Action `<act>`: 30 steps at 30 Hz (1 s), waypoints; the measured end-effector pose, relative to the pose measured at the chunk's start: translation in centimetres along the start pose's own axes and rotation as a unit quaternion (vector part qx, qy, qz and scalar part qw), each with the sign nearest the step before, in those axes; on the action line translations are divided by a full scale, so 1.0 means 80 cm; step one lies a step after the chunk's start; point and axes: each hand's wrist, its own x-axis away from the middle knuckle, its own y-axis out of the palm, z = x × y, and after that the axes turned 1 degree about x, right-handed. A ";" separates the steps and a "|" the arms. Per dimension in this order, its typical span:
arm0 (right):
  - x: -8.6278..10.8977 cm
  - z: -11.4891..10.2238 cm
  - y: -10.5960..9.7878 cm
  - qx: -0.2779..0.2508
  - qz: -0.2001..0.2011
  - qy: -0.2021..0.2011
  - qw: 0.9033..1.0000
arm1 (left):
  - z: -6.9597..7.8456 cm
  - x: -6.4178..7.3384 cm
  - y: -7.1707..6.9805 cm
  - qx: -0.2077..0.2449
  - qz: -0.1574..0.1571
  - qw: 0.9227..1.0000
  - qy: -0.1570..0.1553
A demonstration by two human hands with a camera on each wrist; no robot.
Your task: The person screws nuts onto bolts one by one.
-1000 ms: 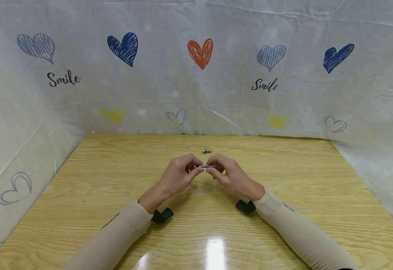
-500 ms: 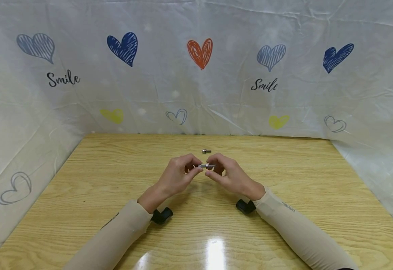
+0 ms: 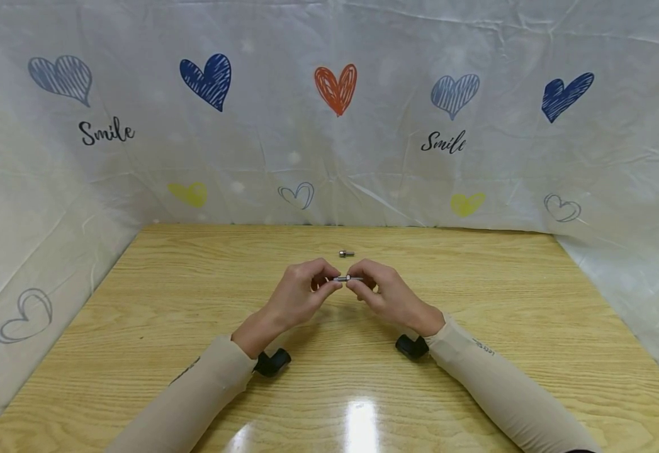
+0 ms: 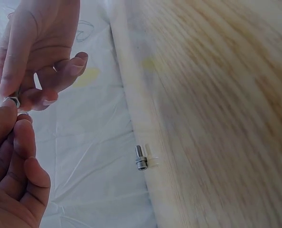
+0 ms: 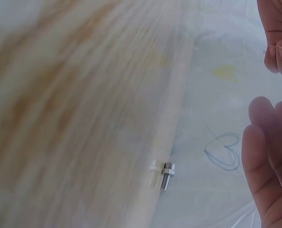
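In the head view my left hand (image 3: 303, 290) pinches a thin metal bolt (image 3: 339, 279) between thumb and fingertips, just above the table. The bolt lies level, and its head is hidden by the fingers. A small hex nut (image 3: 349, 277) sits around the shank, and my right hand (image 3: 388, 292) pinches it with thumb and index finger. From the left wrist, the nut (image 4: 14, 101) shows between the fingertips of both hands. In the right wrist view the fingers of the right hand (image 5: 269, 161) appear at the right edge; bolt and nut are out of sight there.
Beyond the hands, a second bolt (image 3: 346, 254) with a round socket head and a nut on its shank lies on the wooden table (image 3: 193, 270). White cloth (image 3: 272, 138) printed with hearts hangs behind and along both sides.
Half a second ago the right thumb was parted from the nut; now thumb and finger are closed on it again. The left hand and the bolt have stayed in place.
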 end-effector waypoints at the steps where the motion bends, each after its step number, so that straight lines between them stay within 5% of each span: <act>1: 0.000 0.000 0.000 0.002 -0.001 0.002 1.000 | 0.001 0.000 0.000 0.000 0.000 1.000 0.001; 13: 0.000 0.000 0.001 0.002 -0.003 0.016 1.000 | -0.001 0.001 -0.002 -0.004 -0.012 1.000 -0.017; 30: 0.000 0.000 -0.001 0.002 -0.005 0.006 1.000 | 0.003 0.000 -0.002 0.002 -0.008 1.000 -0.003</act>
